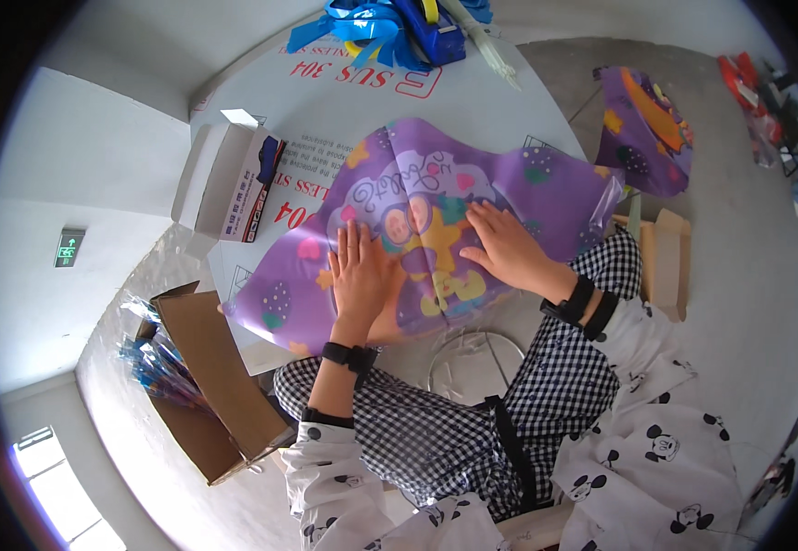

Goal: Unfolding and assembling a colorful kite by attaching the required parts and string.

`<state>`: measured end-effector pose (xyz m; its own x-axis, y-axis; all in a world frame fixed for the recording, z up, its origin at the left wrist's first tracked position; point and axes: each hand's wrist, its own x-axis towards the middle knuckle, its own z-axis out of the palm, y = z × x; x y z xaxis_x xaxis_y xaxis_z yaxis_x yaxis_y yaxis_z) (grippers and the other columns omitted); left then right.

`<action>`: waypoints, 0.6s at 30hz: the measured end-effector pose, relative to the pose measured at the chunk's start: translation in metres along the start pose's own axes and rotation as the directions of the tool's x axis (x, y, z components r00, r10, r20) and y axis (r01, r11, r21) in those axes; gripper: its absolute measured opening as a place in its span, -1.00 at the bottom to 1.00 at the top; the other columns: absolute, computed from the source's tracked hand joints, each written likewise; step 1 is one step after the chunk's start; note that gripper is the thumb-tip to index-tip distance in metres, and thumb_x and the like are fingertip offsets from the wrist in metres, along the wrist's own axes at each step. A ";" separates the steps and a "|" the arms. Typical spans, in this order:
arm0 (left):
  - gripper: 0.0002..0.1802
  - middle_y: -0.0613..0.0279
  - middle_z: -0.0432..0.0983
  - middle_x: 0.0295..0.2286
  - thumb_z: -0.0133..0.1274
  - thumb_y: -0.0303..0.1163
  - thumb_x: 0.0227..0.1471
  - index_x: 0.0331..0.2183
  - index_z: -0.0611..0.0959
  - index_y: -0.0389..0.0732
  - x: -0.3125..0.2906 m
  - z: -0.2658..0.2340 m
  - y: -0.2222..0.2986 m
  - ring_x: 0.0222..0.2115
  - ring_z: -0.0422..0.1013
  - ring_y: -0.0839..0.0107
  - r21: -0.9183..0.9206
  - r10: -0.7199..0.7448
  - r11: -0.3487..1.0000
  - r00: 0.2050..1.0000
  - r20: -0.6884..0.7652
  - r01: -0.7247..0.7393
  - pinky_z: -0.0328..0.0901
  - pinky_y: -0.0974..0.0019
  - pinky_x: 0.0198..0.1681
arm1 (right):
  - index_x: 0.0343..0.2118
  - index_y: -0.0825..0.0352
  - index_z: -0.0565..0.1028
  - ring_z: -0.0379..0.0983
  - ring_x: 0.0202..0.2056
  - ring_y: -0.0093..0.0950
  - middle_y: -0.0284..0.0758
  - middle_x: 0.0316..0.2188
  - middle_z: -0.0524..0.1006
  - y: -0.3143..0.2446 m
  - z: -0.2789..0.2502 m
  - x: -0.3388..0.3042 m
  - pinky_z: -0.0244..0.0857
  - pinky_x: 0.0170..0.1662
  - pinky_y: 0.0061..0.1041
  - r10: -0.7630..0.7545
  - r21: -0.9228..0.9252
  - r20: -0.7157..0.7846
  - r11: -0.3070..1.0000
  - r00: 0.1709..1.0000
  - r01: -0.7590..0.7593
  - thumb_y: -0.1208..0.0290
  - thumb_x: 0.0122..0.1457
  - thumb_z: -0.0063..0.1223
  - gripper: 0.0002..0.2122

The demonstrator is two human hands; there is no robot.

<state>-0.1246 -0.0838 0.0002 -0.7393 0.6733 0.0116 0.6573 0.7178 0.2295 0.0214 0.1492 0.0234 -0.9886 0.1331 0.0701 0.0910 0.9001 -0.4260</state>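
A large purple printed sheet [546, 197], soft and slightly glossy, lies across the near part of the table with a fold line down its middle. Its print has yellow stars, pink hearts, dotted shapes and cartoon figures. My left hand [359, 271] rests flat on the left of the middle print, fingers stretched out. On the other side of the fold, my right hand [507, 246] also lies flat, thumb apart from the fingers. Neither hand grips anything. The sheet's right and near edges hang past the table edge, toward my lap.
A white carton [218, 179] stands on the table at left. Blue strips [362, 32] and a blue tape dispenser [431, 32] lie at the far edge. An open cardboard box [211, 367] holds wrapped packets. Another purple printed piece [642, 133] and a tan box [671, 262] are at right.
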 end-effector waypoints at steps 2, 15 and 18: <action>-0.27 0.04 0.01 0.25 -0.05 -0.06 0.13 0.22 0.19 -0.23 0.012 0.000 -0.005 0.29 -0.10 0.10 0.027 -0.017 0.999 1.000 0.003 0.016 -0.11 -0.14 0.25 | 0.13 0.44 0.22 0.13 0.22 -0.13 -0.08 0.16 0.26 0.010 0.003 0.008 0.08 0.18 -0.09 0.035 -0.041 -0.005 0.999 0.999 -0.035 0.08 0.21 -0.04 -0.43; -0.20 0.03 -0.09 0.27 -0.01 0.00 0.10 0.24 0.16 -0.18 0.023 -0.004 -0.023 0.30 -0.18 0.06 0.030 0.083 0.996 0.992 -0.095 -0.080 -0.16 -0.08 0.29 | 0.21 0.35 0.14 0.02 0.27 -0.20 -0.20 0.26 0.13 0.060 0.013 0.118 0.03 0.20 -0.07 -0.024 -0.151 0.048 0.988 0.999 0.031 0.16 0.12 0.11 -0.34; -0.23 0.00 -0.09 0.27 0.00 -0.04 0.10 0.24 0.16 -0.15 -0.007 -0.020 0.015 0.29 -0.18 0.03 0.017 0.198 0.980 0.980 0.015 -0.199 -0.15 -0.09 0.28 | 0.20 0.31 0.18 0.03 0.27 -0.21 -0.19 0.23 0.18 0.053 0.014 0.113 0.03 0.21 -0.09 -0.073 -0.146 0.000 0.987 0.997 0.073 0.22 0.11 0.13 -0.38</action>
<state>-0.1122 -0.0810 0.0229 -0.5919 0.8049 0.0423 0.7935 0.5727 0.2060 -0.0875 0.2064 -0.0041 -0.9926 0.0668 0.1012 0.0356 0.9584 -0.2831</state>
